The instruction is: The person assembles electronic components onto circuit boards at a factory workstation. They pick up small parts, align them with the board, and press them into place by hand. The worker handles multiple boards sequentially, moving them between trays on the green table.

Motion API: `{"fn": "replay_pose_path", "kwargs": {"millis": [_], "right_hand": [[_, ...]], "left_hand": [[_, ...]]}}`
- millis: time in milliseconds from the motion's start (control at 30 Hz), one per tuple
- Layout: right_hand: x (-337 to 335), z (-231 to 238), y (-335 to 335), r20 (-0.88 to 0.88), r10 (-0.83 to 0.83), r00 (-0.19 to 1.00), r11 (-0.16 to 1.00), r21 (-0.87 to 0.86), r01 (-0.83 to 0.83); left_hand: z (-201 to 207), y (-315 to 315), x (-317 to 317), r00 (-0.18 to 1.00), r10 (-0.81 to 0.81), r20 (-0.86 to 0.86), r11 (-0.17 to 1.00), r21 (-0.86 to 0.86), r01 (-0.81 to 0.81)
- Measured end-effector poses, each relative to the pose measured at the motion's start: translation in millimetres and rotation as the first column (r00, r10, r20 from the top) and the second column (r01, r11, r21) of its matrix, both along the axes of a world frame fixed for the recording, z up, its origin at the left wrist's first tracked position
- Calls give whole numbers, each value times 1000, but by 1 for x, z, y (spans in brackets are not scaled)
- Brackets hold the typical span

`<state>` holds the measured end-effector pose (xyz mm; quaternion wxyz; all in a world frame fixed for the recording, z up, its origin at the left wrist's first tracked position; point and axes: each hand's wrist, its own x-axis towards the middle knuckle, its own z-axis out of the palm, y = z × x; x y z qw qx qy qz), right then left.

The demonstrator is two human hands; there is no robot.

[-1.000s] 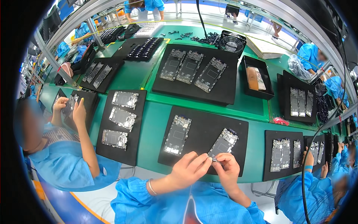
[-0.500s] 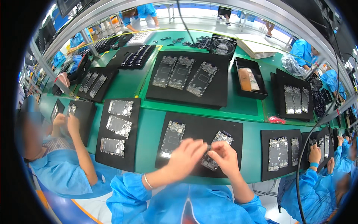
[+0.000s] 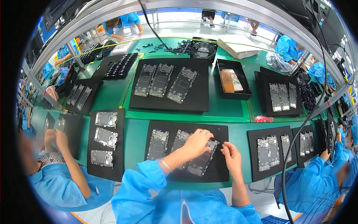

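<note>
Three dark circuit boards lie on a black mat in front of me: a left board (image 3: 158,146), a middle board (image 3: 179,140) partly under my arm, and a right board (image 3: 199,164) lying tilted. Over the middle and right boards reaches my left hand (image 3: 198,143), its bent fingers near the right board's upper end and its thumb apart from them. Whether it touches the board is unclear. My right hand (image 3: 232,156) is just right of that board, at the mat's right edge. Its thumb and forefinger are pinched together; anything between them is too small to make out.
Left of my mat is another black mat (image 3: 106,171) with three boards; beyond it a co-worker (image 3: 69,168) sits. Stacked black mats (image 3: 169,104) with boards lie farther back, beside a black tray (image 3: 234,95) and a fan (image 3: 204,50). A dark cable (image 3: 285,175) hangs at right.
My hands were together at the right board and have parted. The right hand now sits beside the board, while the left stays over its upper end. The whole view has shifted.
</note>
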<state>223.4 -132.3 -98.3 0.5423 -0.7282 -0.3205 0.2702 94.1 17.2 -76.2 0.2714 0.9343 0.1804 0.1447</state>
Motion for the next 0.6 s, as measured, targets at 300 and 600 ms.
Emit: {"fn": "replay_pose_path", "kwargs": {"millis": [300, 600], "right_hand": [[-37, 47, 0, -193, 91, 977, 969, 245, -42], [-56, 61, -18, 138, 122, 983, 948, 277, -156]], "left_hand": [[65, -47, -48, 944, 113, 311, 979, 127, -159], [50, -77, -65, 911, 110, 397, 895, 359, -264]]}}
